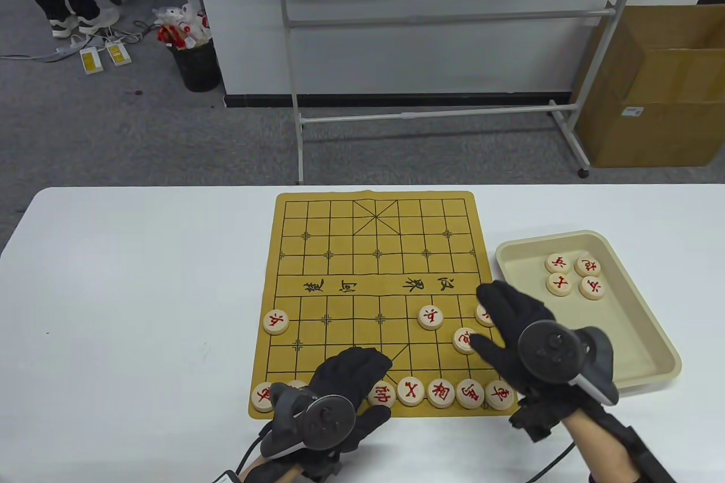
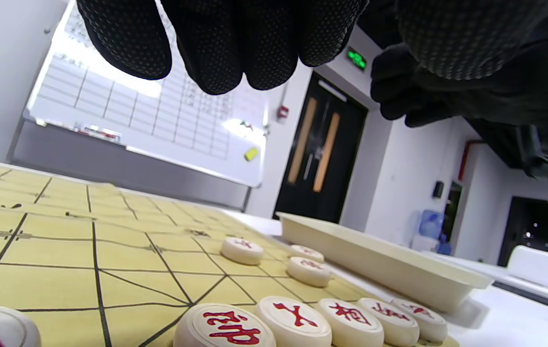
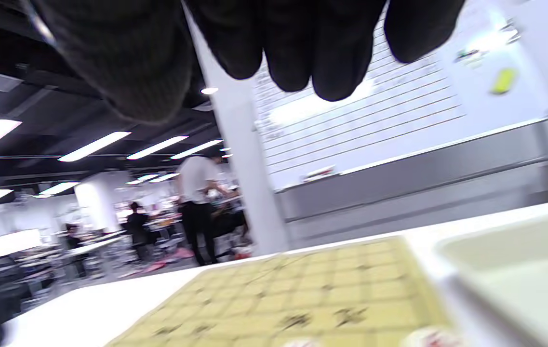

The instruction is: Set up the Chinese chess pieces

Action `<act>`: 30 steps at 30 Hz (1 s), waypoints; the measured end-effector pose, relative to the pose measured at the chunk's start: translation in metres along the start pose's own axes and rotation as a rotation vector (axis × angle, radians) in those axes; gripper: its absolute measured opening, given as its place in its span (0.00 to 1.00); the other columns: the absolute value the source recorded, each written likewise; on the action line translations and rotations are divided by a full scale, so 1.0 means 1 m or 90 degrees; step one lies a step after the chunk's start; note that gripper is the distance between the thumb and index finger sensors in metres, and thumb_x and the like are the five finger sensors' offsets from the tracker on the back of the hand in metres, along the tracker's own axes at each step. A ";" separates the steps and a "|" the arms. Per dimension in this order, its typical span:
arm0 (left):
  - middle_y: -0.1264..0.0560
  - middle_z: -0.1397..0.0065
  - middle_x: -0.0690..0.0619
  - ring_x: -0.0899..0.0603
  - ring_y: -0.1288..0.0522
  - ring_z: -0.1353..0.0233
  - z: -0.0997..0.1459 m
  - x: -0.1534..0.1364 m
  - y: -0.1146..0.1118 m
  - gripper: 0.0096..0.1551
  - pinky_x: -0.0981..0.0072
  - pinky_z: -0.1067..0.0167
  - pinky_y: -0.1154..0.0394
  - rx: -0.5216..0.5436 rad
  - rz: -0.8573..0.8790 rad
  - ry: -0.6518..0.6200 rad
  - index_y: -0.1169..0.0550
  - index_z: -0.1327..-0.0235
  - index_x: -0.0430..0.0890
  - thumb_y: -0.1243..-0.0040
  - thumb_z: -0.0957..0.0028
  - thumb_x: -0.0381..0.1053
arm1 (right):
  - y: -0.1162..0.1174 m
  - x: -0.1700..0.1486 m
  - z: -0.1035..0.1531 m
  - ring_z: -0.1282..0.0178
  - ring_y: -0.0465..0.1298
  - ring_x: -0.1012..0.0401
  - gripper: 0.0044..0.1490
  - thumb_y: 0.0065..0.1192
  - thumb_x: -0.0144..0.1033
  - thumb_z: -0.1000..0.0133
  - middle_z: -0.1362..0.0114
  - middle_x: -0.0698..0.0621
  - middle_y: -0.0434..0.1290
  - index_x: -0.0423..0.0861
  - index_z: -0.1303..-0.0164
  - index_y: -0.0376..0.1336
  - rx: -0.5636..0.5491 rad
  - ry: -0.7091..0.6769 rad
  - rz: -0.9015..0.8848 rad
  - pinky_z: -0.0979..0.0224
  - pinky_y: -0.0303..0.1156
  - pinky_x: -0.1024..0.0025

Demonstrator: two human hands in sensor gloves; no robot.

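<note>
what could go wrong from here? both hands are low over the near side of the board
1. The right hand hovers over two placed pieces at the board's right edge; one sits by its thumb and could get nudged off its point.
2. The left hand covers part of the back row; withdrawing may drag pieces.
3. The mat looks thin and could shift, disturbing every placed piece.

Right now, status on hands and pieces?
Left hand and right hand empty over the board. Four pieces wait in tray. Nothing blocking.
</note>
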State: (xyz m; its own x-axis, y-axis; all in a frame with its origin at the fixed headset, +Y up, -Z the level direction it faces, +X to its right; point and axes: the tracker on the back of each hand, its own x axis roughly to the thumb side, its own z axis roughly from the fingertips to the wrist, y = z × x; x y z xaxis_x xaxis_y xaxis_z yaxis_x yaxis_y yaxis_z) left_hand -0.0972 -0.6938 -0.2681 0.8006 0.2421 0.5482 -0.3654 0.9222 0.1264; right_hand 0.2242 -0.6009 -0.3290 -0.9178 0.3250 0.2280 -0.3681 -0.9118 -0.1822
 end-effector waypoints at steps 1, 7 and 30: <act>0.33 0.20 0.51 0.40 0.31 0.20 0.000 0.000 0.000 0.46 0.41 0.27 0.31 0.001 -0.003 -0.001 0.37 0.26 0.54 0.42 0.60 0.67 | -0.002 -0.010 -0.010 0.17 0.65 0.41 0.52 0.69 0.49 0.47 0.14 0.40 0.60 0.43 0.16 0.53 0.004 0.024 0.020 0.18 0.57 0.37; 0.33 0.20 0.51 0.40 0.31 0.20 0.000 0.000 -0.001 0.46 0.41 0.27 0.31 -0.003 -0.012 -0.003 0.37 0.26 0.54 0.42 0.60 0.67 | 0.030 -0.094 -0.078 0.20 0.70 0.45 0.48 0.70 0.47 0.48 0.17 0.42 0.64 0.45 0.18 0.56 0.092 0.174 0.230 0.19 0.61 0.40; 0.33 0.20 0.51 0.40 0.31 0.20 -0.001 -0.010 0.000 0.46 0.41 0.27 0.31 -0.002 -0.011 0.023 0.37 0.26 0.54 0.42 0.60 0.66 | 0.130 -0.164 -0.117 0.26 0.77 0.50 0.44 0.73 0.52 0.53 0.24 0.48 0.75 0.55 0.24 0.62 0.246 0.311 0.433 0.19 0.62 0.40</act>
State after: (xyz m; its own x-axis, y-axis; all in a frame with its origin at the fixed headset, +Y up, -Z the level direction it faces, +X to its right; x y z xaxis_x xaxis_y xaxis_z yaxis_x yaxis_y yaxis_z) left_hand -0.1051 -0.6959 -0.2747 0.8236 0.2373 0.5151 -0.3499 0.9274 0.1324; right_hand 0.3098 -0.7435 -0.5016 -0.9113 -0.3219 -0.2566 0.2681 -0.9371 0.2233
